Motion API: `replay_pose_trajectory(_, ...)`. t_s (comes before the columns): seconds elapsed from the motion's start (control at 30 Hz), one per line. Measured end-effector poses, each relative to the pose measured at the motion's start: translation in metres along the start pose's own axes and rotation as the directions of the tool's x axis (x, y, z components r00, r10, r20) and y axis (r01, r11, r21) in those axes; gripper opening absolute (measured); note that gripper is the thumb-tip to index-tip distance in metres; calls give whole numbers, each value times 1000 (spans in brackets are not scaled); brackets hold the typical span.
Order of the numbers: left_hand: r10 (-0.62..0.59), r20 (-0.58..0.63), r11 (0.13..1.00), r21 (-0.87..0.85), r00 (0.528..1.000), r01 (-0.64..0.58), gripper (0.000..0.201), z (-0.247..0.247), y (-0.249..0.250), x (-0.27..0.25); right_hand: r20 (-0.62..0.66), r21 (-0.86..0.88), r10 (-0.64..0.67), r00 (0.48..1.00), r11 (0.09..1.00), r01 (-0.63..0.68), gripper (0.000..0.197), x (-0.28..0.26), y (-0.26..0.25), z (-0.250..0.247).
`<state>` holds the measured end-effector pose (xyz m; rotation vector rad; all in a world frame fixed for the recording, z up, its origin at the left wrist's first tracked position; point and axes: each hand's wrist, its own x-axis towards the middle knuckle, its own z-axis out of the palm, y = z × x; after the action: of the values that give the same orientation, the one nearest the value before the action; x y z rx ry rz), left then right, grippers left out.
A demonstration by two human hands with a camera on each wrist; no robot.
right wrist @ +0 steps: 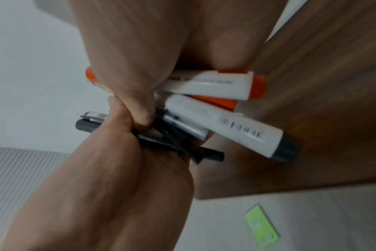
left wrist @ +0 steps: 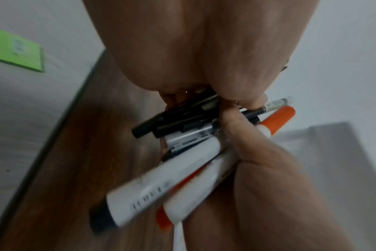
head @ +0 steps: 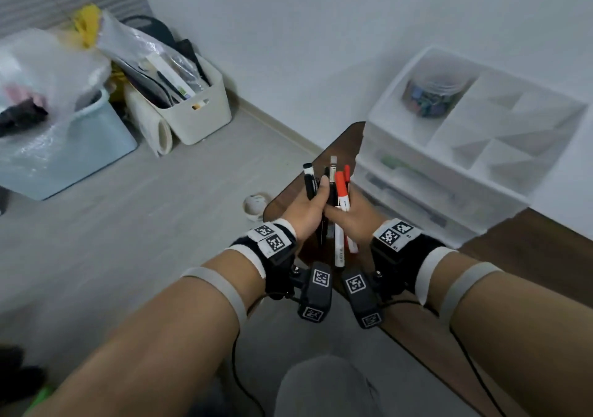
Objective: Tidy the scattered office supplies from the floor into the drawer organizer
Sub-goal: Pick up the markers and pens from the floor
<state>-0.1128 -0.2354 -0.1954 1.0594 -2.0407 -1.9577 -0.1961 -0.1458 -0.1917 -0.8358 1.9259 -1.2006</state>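
Observation:
Both hands hold one bundle of pens and markers upright above the brown mat. My left hand grips it from the left, my right hand from the right. The bundle holds white markers with orange caps, a white marker with a black end, and several black pens. The same bundle of pens and markers fills the right wrist view, with fingers of both hands curled round it. The white drawer organizer stands to the right, its top tray open with divided compartments.
A jar of coloured clips sits in the organizer's back left compartment. A tape roll lies on the floor left of the mat. A green pad lies on the floor. Bins and bags crowd the far left corner.

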Motion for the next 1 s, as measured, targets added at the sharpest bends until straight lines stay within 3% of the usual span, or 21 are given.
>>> replay_pose_trajectory(0.1, 16, 119, 992, 119, 993, -30, 63, 6, -5, 19, -38, -61, 29, 999, 998, -32, 33, 3, 10, -8)
replay_pose_trajectory(0.23, -24, 106, 963, 270, 994, -5, 90, 11, -26, 51, -99, -346, 95, 990, 930, -124, 46, 9, 13, -16)
replay_pose_trajectory(0.33, -137, 114, 916, 392, 984, 82, 71, -3, -30, 63, -162, -542, 171, 972, 808, -233, 45, 19, 25, -15)
replay_pose_trajectory(0.43, -224, 159, 966, 170, 962, 197, 58, -12, -39, 73, -194, -681, 250, 949, 662, -313, 43, 25, 40, -8)
replay_pose_trajectory(0.5, -230, 227, 973, 73, 946, 219, 63, -17, -39, 77, -219, -713, 246, 944, 620, -327, 47, 24, 47, -3)
replay_pose_trajectory(0.63, -189, 374, 982, 60, 908, 180, 67, -32, -33, 78, -204, -789, 152, 967, 560, -254, 61, 21, 50, 0)
replay_pose_trajectory(0.8, -207, 406, 978, 64, 890, 199, 75, -41, -32, 78, -131, -881, 59, 990, 451, -143, 78, 23, 40, -5)
replay_pose_trajectory(1.0, -190, 392, 978, -7, 900, 209, 76, -51, -38, 76, -52, -881, -58, 997, 473, -19, 61, 27, 25, -2)
